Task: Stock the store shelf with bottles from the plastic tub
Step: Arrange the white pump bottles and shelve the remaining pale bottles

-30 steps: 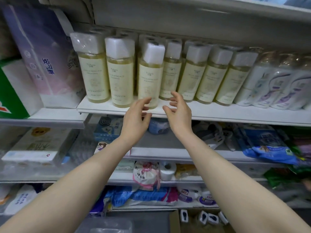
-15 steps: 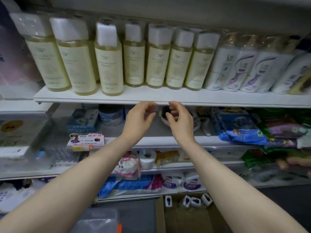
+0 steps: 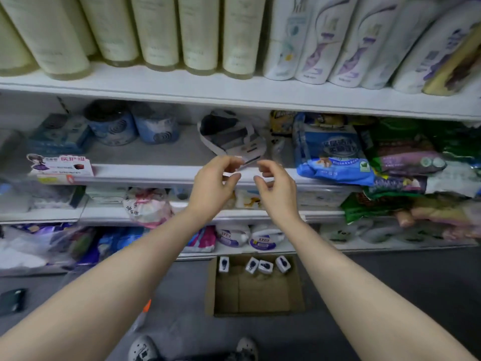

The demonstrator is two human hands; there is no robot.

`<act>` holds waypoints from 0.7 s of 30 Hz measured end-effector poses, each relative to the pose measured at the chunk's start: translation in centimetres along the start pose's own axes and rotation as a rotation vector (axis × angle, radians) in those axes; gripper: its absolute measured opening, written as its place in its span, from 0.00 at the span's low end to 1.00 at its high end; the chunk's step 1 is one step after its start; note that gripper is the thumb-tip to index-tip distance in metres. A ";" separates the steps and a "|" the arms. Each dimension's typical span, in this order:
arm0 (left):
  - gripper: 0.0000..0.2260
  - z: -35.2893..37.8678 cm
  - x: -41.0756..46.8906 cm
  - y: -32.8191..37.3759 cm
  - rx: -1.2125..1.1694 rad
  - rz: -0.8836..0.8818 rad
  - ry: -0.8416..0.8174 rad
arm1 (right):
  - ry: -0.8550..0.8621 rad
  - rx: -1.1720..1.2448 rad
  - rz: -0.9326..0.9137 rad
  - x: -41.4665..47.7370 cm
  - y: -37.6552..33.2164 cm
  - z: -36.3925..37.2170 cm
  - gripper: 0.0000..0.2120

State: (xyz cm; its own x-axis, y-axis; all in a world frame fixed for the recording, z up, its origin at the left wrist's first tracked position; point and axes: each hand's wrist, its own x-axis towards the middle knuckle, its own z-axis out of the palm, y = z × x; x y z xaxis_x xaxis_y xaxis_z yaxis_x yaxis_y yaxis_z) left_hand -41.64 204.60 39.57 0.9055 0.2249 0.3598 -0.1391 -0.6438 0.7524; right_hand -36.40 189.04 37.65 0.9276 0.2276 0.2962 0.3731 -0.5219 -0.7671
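Both my hands have dropped from the top shelf (image 3: 234, 96) edge to the level of the second shelf, and the view has tipped down with them. Left hand (image 3: 212, 186) and right hand (image 3: 279, 190) hang empty, near each other but apart, fingers loosely curled and holding nothing. Above stand the bottles (image 3: 153, 32): pale yellow, tall, with cream labels, upright in a close row; white bottles (image 3: 317, 40) with purple swirls lean beside them. Below, a cardboard box (image 3: 256, 287) sits on the floor.
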 end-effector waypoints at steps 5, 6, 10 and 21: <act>0.12 5.4 -2.9 -0.4 -0.021 -0.091 -0.049 | -0.065 0.018 0.050 -2.6 5.6 -1.3 0.15; 0.11 6.3 -3.5 -0.7 -0.016 -0.112 -0.069 | -0.064 0.003 0.064 -3.1 6.5 -1.3 0.15; 0.12 9.6 -5.5 -2.7 -0.049 -0.193 -0.148 | -0.085 0.013 0.169 -5.6 10.5 -0.6 0.16; 0.19 19.7 -10.9 -12.1 -0.119 -0.366 -0.312 | -0.135 -0.034 0.435 -12.0 22.5 3.7 0.20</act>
State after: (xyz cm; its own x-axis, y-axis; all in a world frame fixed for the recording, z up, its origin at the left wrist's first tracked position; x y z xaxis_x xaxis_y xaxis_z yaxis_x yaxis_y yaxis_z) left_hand -41.91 195.53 15.72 0.9777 0.1795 -0.1088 0.1826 -0.4714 0.8628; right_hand -39.25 177.63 14.76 0.9881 0.0848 -0.1280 -0.0484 -0.6192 -0.7837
